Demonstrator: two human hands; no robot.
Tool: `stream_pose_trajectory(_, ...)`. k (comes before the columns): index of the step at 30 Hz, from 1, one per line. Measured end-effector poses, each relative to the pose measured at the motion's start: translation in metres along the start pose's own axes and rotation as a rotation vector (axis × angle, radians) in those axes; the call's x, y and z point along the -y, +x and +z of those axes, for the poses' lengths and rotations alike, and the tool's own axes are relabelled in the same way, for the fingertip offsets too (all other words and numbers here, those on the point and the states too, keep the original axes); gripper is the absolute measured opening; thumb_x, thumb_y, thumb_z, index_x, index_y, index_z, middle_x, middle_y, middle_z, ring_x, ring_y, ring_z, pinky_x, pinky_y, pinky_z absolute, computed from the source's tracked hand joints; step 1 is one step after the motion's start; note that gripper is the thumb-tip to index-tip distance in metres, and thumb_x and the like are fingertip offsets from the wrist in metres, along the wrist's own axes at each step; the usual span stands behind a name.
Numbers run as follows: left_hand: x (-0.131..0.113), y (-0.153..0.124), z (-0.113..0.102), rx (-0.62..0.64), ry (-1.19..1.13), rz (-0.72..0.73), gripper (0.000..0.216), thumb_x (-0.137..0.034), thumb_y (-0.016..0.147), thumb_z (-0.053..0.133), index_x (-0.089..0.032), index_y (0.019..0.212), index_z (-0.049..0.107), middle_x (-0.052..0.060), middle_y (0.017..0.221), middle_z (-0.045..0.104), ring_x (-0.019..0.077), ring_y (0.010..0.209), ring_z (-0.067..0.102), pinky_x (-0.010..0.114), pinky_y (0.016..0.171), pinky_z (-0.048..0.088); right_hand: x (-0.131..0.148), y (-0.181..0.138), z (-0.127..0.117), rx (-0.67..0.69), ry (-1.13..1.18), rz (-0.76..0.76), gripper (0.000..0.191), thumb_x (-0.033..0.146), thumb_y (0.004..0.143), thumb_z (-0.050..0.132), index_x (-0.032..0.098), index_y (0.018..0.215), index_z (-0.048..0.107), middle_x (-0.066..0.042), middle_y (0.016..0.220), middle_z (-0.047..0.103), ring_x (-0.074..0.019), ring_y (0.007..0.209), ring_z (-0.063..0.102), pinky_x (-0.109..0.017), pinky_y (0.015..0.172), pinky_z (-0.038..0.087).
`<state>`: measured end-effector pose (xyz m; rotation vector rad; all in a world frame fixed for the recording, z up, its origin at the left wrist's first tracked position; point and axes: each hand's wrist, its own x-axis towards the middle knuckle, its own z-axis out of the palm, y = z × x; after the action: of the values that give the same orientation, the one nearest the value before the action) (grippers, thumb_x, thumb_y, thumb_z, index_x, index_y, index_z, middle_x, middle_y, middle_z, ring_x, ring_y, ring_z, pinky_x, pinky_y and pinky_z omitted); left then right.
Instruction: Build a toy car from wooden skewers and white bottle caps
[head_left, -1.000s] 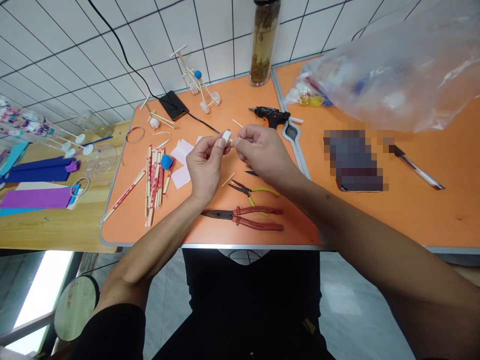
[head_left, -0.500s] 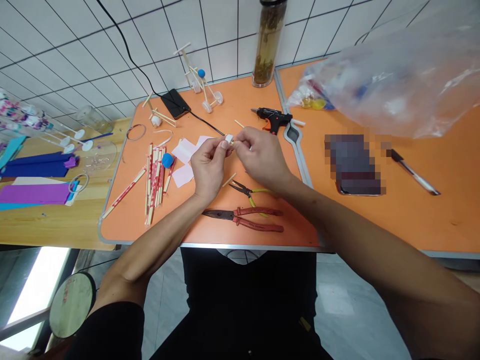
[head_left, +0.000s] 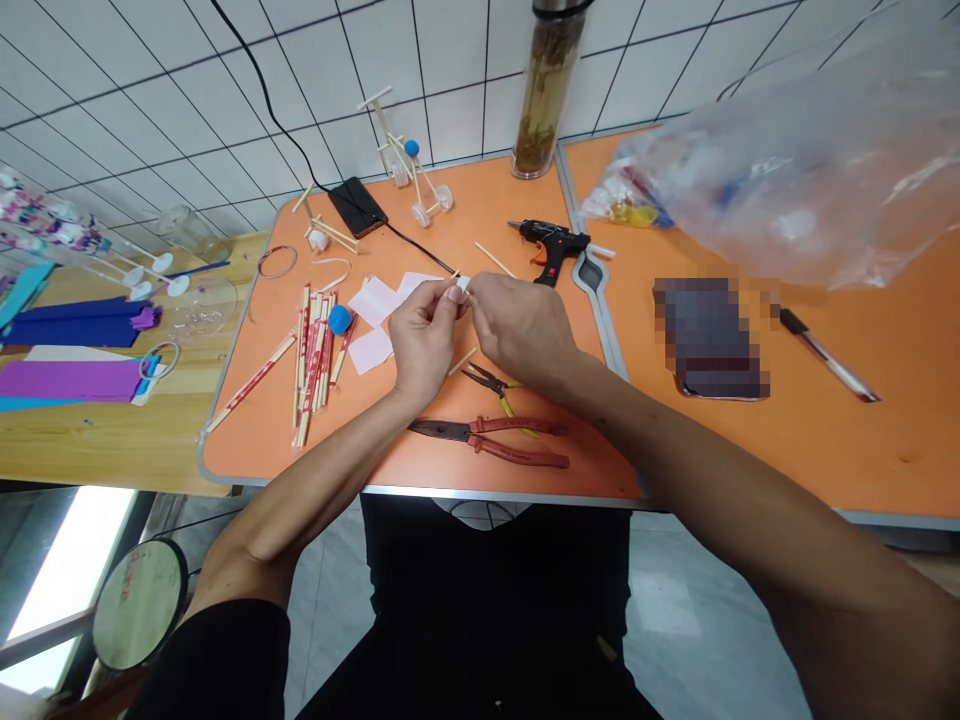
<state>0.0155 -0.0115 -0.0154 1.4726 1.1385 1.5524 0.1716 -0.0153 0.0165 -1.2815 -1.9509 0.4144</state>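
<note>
My left hand [head_left: 424, 335] and my right hand [head_left: 521, 325] meet above the orange table [head_left: 450, 215]. Both pinch a small white piece [head_left: 463, 284] between their fingertips, with a thin wooden stick end beside it; most of the piece is hidden by my fingers. Just below my hands lie small yellow-handled cutters [head_left: 499, 385] and red-handled long-nose pliers [head_left: 495, 440]. A loose short stick [head_left: 461, 361] lies under my hands.
Several paper-wrapped chopsticks [head_left: 311, 355] and a blue ball [head_left: 339, 320] lie at left. A black glue gun [head_left: 551, 240], a stick model with wheels [head_left: 409, 165], a tall jar [head_left: 546, 90], a clear plastic bag [head_left: 795, 170] and a pen [head_left: 825, 355] surround the area.
Both hands have sunk slightly toward the table while still pinching the white piece, which is now more hidden by the fingers. The view has shifted a little.
</note>
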Motion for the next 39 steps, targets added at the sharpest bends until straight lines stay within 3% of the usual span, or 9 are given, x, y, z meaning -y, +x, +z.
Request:
stream_pose_trajectory(3, 0.001, 0.000, -0.001, 0.001, 0.012, -0.008, 0.024, -0.046, 0.106, 0.077, -0.023, 0.102, 0.083, 0.002, 0.091, 0.083, 0.0155, 0.084, 0.077, 0.030, 0.086, 0.065, -0.001, 0.001, 0.001, 0.002, -0.016, -0.013, 0.016, 0.018, 0.103, 0.056, 0.024, 0.088, 0.056, -0.008, 0.085, 0.069, -0.0232, 0.078, 0.059, -0.036, 0.073, 0.040)
stream_pose_trajectory(8, -0.003, -0.003, 0.001, 0.009, 0.058, 0.070, 0.023, -0.044, 0.107, 0.075, -0.023, 0.109, 0.084, 0.004, 0.102, 0.087, 0.0175, 0.093, 0.080, 0.032, 0.090, 0.065, -0.004, 0.011, 0.002, 0.135, 0.963, 0.496, 0.025, 0.028, 0.092, 0.075, 0.024, 0.078, 0.054, 0.004, 0.065, 0.049, -0.0107, 0.053, 0.035, -0.027, 0.052, 0.025)
stream_pose_trajectory(10, -0.003, -0.002, 0.001, 0.023, 0.053, 0.058, 0.023, -0.045, 0.107, 0.076, -0.023, 0.108, 0.085, 0.004, 0.102, 0.087, 0.0177, 0.093, 0.080, 0.032, 0.089, 0.065, -0.003, 0.011, 0.002, 0.124, 1.087, 0.557, 0.027, 0.029, 0.087, 0.081, 0.023, 0.076, 0.056, 0.005, 0.063, 0.049, -0.0084, 0.050, 0.031, -0.025, 0.048, 0.020)
stream_pose_trajectory(13, -0.003, 0.003, 0.000, 0.050, -0.024, 0.000, 0.024, -0.047, 0.104, 0.080, -0.024, 0.108, 0.083, 0.005, 0.104, 0.087, 0.0177, 0.094, 0.081, 0.032, 0.089, 0.066, -0.001, 0.008, 0.001, 0.039, 0.991, 0.497, 0.032, 0.033, 0.089, 0.086, 0.022, 0.075, 0.060, 0.004, 0.061, 0.052, -0.0079, 0.050, 0.035, -0.024, 0.047, 0.021)
stream_pose_trajectory(17, -0.009, 0.018, -0.008, 0.115, -0.180, -0.162, 0.033, -0.048, 0.102, 0.085, -0.027, 0.127, 0.080, 0.005, 0.113, 0.088, 0.0179, 0.100, 0.084, 0.032, 0.093, 0.069, -0.008, 0.009, -0.010, 0.093, 0.979, 0.395, 0.042, 0.048, 0.090, 0.094, 0.021, 0.079, 0.064, 0.003, 0.066, 0.057, -0.0081, 0.055, 0.042, -0.023, 0.050, 0.028)
stream_pose_trajectory(21, -0.020, 0.034, -0.021, 0.301, -0.342, -0.435, 0.030, -0.048, 0.104, 0.083, -0.023, 0.121, 0.080, 0.004, 0.103, 0.087, 0.0160, 0.090, 0.086, 0.027, 0.086, 0.069, -0.025, 0.013, -0.022, 0.205, 0.957, 0.330, 0.051, 0.062, 0.083, 0.102, 0.020, 0.085, 0.071, 0.003, 0.069, 0.059, -0.0092, 0.060, 0.048, -0.023, 0.054, 0.036)
stream_pose_trajectory(26, -0.030, 0.038, -0.028, 0.521, -0.466, -0.638, 0.030, -0.041, 0.100, 0.089, -0.018, 0.117, 0.078, 0.006, 0.094, 0.088, 0.0153, 0.078, 0.086, 0.023, 0.077, 0.069, -0.036, 0.015, -0.029, 0.313, 0.944, 0.314, 0.055, 0.067, 0.082, 0.102, 0.020, 0.089, 0.075, 0.001, 0.071, 0.064, -0.0103, 0.062, 0.053, -0.023, 0.055, 0.042)
stream_pose_trajectory(32, -0.027, 0.035, -0.030, 0.566, -0.553, -0.681, 0.028, -0.040, 0.097, 0.093, -0.021, 0.109, 0.076, 0.010, 0.102, 0.090, 0.0229, 0.092, 0.090, 0.029, 0.085, 0.073, -0.024, 0.014, -0.037, 0.345, 0.993, 0.413, 0.052, 0.055, 0.076, 0.109, 0.019, 0.088, 0.074, -0.001, 0.077, 0.072, -0.0111, 0.066, 0.062, -0.023, 0.057, 0.052)
stream_pose_trajectory(39, -0.022, 0.037, -0.036, 0.630, -0.573, -0.684, 0.034, -0.037, 0.094, 0.095, -0.021, 0.123, 0.084, 0.011, 0.111, 0.090, 0.0239, 0.100, 0.091, 0.030, 0.092, 0.074, -0.017, 0.015, -0.041, 0.355, 1.035, 0.430, 0.045, 0.047, 0.080, 0.109, 0.018, 0.088, 0.074, -0.001, 0.074, 0.072, -0.0109, 0.064, 0.063, -0.023, 0.057, 0.053)
